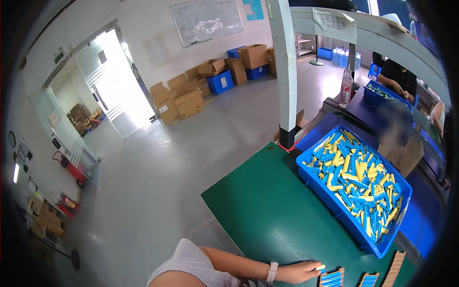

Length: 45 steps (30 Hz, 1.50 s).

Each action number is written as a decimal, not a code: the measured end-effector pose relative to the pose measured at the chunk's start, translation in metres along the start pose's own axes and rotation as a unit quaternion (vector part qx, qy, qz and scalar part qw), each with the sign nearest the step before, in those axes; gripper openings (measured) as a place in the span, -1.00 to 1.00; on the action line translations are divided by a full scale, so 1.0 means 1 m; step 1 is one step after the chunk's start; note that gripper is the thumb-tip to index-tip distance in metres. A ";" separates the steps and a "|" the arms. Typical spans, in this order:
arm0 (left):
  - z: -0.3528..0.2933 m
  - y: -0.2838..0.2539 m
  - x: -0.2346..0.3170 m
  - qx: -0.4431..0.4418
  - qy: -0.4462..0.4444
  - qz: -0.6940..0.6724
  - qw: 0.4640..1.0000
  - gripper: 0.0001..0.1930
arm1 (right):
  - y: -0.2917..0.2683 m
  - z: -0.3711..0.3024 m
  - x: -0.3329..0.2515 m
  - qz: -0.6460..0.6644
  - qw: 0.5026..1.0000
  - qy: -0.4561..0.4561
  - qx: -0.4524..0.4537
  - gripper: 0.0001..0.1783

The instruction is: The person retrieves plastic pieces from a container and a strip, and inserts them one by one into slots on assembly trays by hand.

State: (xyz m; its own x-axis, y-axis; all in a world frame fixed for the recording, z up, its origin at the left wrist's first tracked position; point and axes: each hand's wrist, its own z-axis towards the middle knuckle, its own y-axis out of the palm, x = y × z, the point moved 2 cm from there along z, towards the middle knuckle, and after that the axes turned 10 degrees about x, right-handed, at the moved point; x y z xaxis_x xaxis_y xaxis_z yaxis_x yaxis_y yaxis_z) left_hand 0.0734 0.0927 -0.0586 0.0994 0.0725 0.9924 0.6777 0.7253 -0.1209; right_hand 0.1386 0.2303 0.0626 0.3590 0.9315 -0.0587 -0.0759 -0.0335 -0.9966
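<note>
My left hand (299, 272) reaches in from the lower edge, a pale watch band round its wrist. Its fingers are closed at the tips on a small yellow-and-blue plastic piece (321, 268), right at the upper edge of a brown slotted rack (341, 272). Blue pieces lie side by side in that rack. A second brown rack (376, 276) with blue pieces stands to its right, partly cut off by the frame. Farther right a long brown rack (395, 270) shows bare slots. My right hand is out of view.
A blue bin (330, 203) heaped with yellow-and-blue pieces stands on the green tabletop (258, 191). A white post (287, 71) rises at the table's far corner. A water bottle (345, 88) stands beyond. Another person (399, 79) sits by a second blue bin (373, 99).
</note>
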 end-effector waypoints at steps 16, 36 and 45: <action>0.018 -0.018 0.042 -0.109 -0.303 -0.141 0.936 -0.86 | 0.024 -0.043 0.066 -0.037 0.944 0.285 0.162 -0.07; 0.011 -0.018 0.060 -0.103 -0.343 -0.201 0.912 -0.90 | 0.040 0.051 0.246 0.042 0.957 0.249 0.143 -0.12; 0.013 -0.022 0.062 0.009 -0.311 -0.246 0.918 -0.91 | -0.049 -0.015 0.099 0.081 0.968 0.081 0.221 -0.10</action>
State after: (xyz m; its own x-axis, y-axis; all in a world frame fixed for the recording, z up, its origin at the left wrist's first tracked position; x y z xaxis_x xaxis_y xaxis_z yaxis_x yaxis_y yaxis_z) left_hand 0.0549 0.0898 0.0058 -0.6546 0.1068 0.7484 0.5165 0.7861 0.3396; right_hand 0.1916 0.3190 0.1044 0.4473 0.8568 -0.2566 -0.5222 0.0173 -0.8526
